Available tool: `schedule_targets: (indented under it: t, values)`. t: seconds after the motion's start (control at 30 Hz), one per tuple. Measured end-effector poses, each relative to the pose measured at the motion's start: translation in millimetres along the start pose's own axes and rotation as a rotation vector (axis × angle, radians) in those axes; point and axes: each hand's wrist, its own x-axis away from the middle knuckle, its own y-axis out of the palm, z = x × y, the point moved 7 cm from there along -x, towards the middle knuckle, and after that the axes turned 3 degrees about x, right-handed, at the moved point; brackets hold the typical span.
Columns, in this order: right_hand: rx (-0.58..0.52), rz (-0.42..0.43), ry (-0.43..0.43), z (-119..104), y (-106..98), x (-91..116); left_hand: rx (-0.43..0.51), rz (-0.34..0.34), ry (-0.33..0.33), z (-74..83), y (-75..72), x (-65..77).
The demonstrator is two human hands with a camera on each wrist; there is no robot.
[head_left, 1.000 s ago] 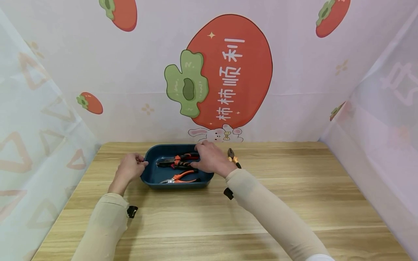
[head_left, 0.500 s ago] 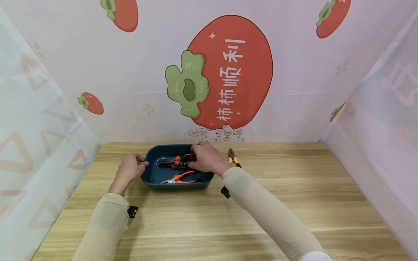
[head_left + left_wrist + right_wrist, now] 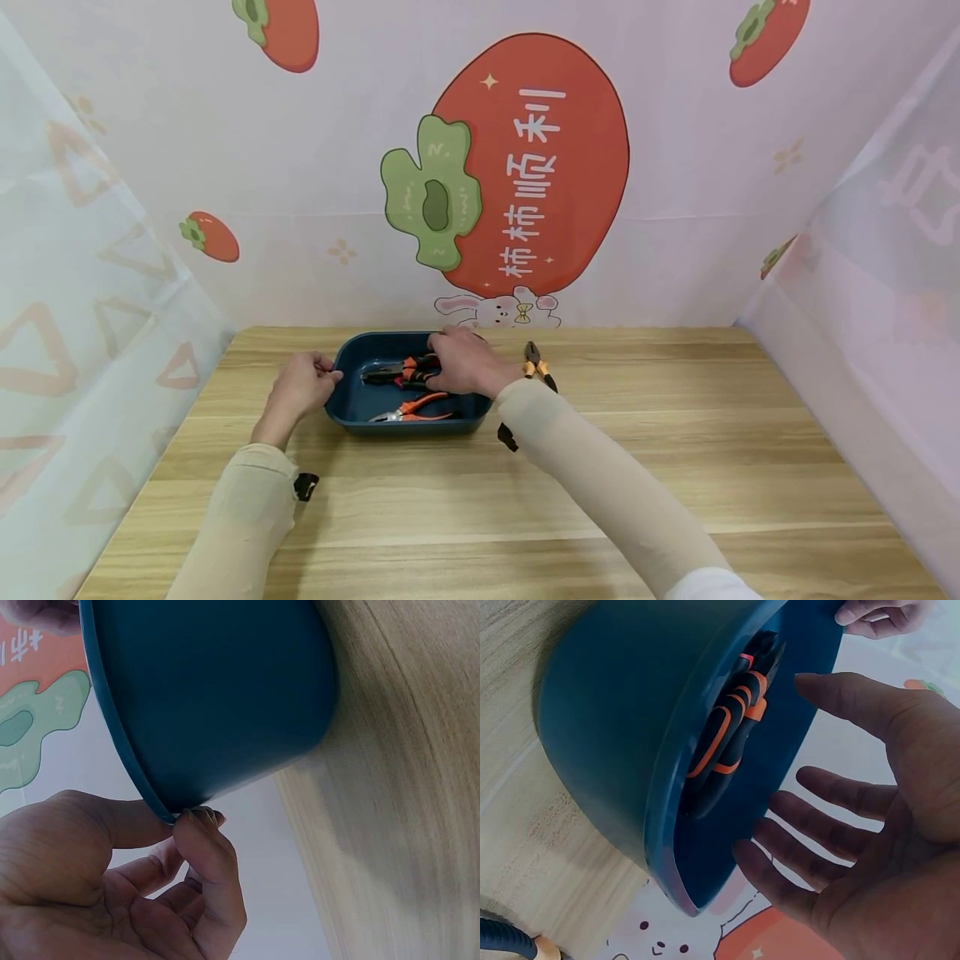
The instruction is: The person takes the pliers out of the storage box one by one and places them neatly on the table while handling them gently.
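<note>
A dark blue rectangular basin (image 3: 405, 428) stands toward the back of the table. My left hand (image 3: 297, 387) pinches its left rim between thumb and index finger, which the left wrist view shows closely. Over the right part of the basin is my right hand (image 3: 467, 362), its fingers spread and relaxed, holding nothing in the right wrist view. Inside lie pliers with orange handles (image 3: 423, 405) nearest the front. Behind them are black-and-orange pliers (image 3: 735, 724), partly covered by the right hand in the head view; how many there are cannot be told.
To the right of the basin, another pair of pliers (image 3: 532, 357) with yellow-orange and black handles lies on the wooden table (image 3: 600, 483). A printed cloth backdrop (image 3: 675, 167) rises behind the table, and cloth walls stand at both sides.
My right hand has shifted a little to the left over the basin. The left hand keeps its grip on the rim, and the basin and pliers have not visibly moved.
</note>
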Motion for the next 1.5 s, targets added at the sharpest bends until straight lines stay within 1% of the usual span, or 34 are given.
schedule_targets:
  t: [0.2, 0.6, 0.9, 1.07, 1.23, 1.5]
  values:
    - [0.011, -0.024, 0.009, -4, 4, -5, -0.001, 0.000, -0.003, 1.2, -0.3, 0.0]
    - [0.031, -0.035, -0.019, -6, 14, -16, 0.001, -0.006, -0.006, -0.1, -0.1, -0.8]
    - [0.052, -0.092, 0.007, -4, 25, -21, 0.001, -0.007, -0.020, -0.8, 0.6, -1.7]
    - [0.050, -0.119, 0.022, -4, 30, -23, 0.000, -0.008, -0.011, -0.6, -0.5, -2.1]
    - [0.055, -0.142, 0.028, -4, 34, -24, 0.001, -0.005, -0.016, -0.7, -0.1, -2.3]
    - [0.055, -0.128, 0.030, -4, 35, -23, 0.002, 0.000, -0.011, 0.1, 0.4, -1.5]
